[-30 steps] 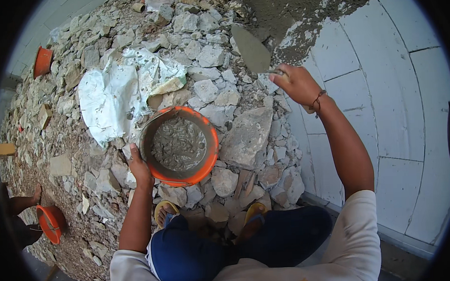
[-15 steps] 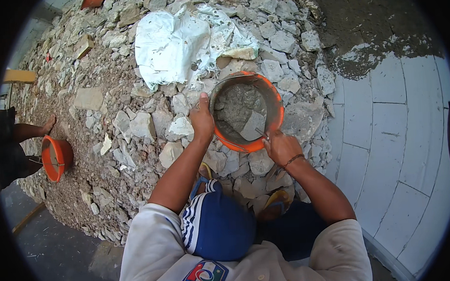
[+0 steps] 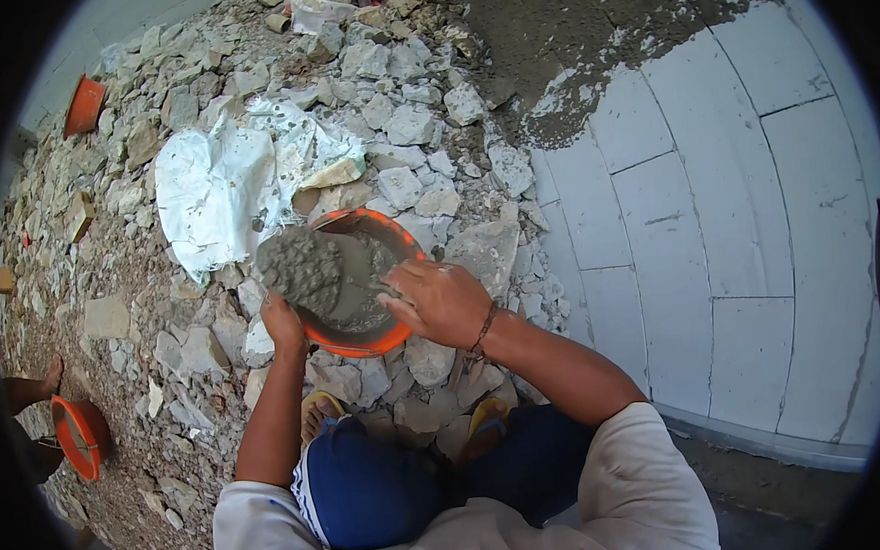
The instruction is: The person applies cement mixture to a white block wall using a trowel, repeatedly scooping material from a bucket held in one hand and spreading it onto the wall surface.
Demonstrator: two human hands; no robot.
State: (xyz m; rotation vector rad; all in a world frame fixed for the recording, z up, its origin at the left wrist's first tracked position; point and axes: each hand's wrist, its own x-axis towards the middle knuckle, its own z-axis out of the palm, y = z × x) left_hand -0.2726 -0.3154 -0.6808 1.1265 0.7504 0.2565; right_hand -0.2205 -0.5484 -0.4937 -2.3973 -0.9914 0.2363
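An orange bucket (image 3: 400, 233) of wet grey mortar stands on the rubble before my feet. My left hand (image 3: 285, 324) grips its left rim, with the thumb up and the other fingers mostly hidden. Closed round the handle of a trowel (image 3: 355, 290) is my right hand (image 3: 439, 299), at the bucket's right side. The blade lies over the bucket's mouth and carries a thick heap of mortar (image 3: 302, 270) toward the left rim. Part of the blade is covered by that heap.
Broken stone and rubble (image 3: 200, 351) slope around me. A torn white sack (image 3: 204, 191) lies beyond the bucket. A wall of pale blocks (image 3: 710, 227), partly coated with mortar (image 3: 548, 38), rises at right. Another person's foot (image 3: 53, 376) is near a second orange bucket (image 3: 80, 438).
The trowel has come up out of the bucket with a heap of mortar on it. My right hand has turned over the rim. The view has swung right.
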